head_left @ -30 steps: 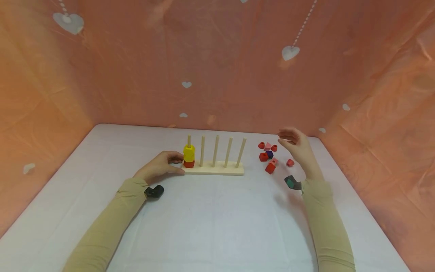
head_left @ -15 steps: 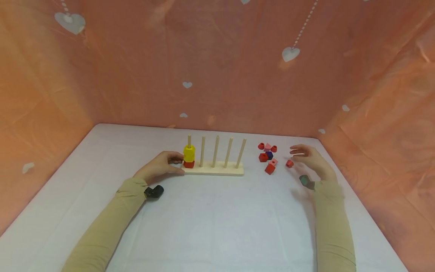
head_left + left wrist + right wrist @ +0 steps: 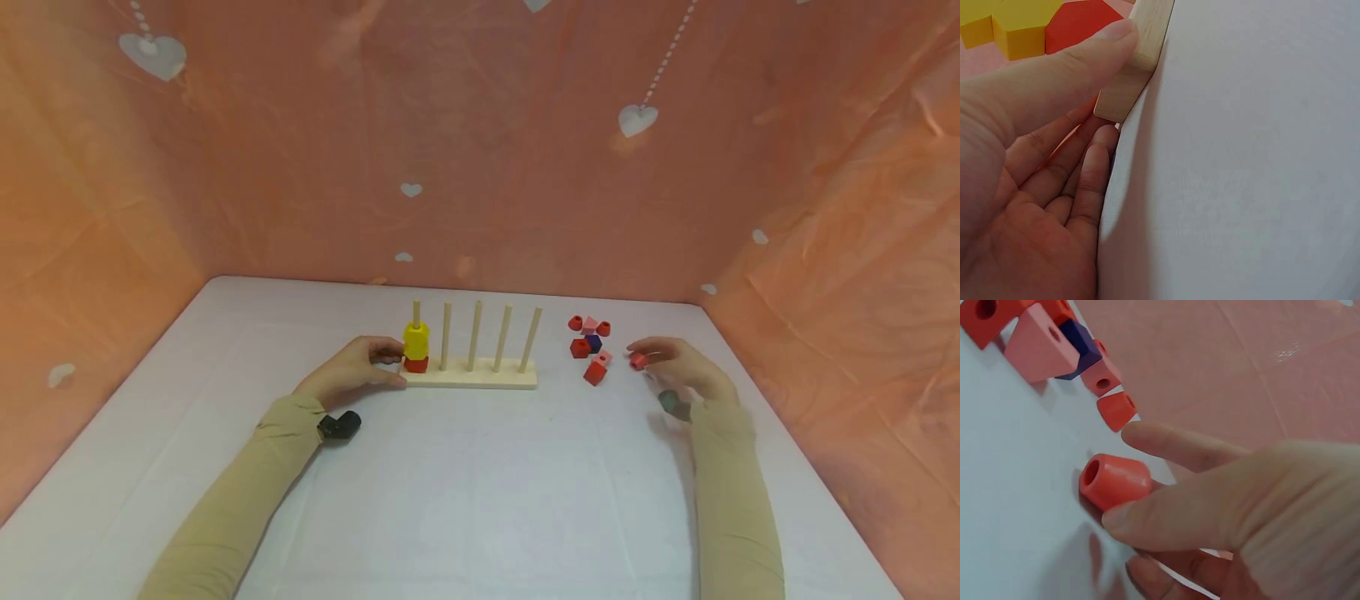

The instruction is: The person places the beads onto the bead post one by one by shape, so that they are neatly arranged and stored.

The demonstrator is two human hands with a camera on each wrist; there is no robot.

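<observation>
A wooden peg stand [image 3: 472, 379] with several upright pegs lies mid-table in the head view. Its leftmost peg carries a red block [image 3: 416, 365] at the bottom and yellow blocks [image 3: 416, 341] above. My left hand [image 3: 352, 367] holds the stand's left end; in the left wrist view the thumb lies on the wooden base [image 3: 1125, 90], with fingers behind it. At the right, my right hand [image 3: 686, 367] is around a red tapered bead [image 3: 1116, 478] lying on the table. The thumb reaches its near side, the index finger extends past it, and the far-side contact is hidden.
Left of my right hand lie loose pieces: a red block [image 3: 596, 372], another red block [image 3: 580, 348], pink pieces [image 3: 589, 326], a dark blue piece [image 3: 594, 342] and small red beads [image 3: 575, 322]. A pink-orange curtain [image 3: 480, 167] rises behind the white table [image 3: 480, 483].
My right hand moved right and down, then back left with its fingers coming around the single red bead. My left hand has stayed on the stand.
</observation>
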